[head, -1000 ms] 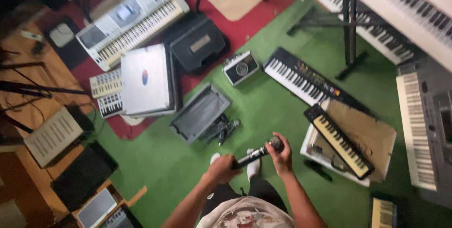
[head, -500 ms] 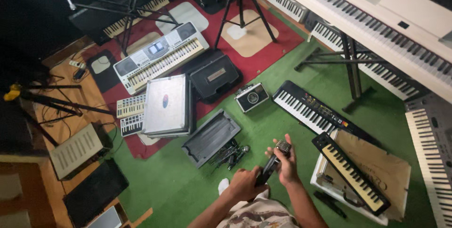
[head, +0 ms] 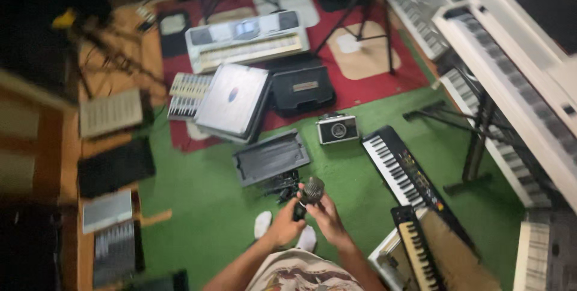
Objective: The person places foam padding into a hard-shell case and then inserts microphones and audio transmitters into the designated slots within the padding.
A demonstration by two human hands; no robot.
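Looking down past a green carpet [head: 198, 207]: black microphone [head: 308, 197] upright above it, mesh head uppermost, near an open grey case [head: 270, 157]. Left hand [head: 283, 226] clasping the handle low; right hand [head: 324, 212] gripping beside the head.

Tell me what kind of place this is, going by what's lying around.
Probably a music room or home studio. Electronic keyboards cover the green floor, such as a silver keyboard on the red rug and a black keyboard; a white piano sits on a stand, and both hands hold a microphone.
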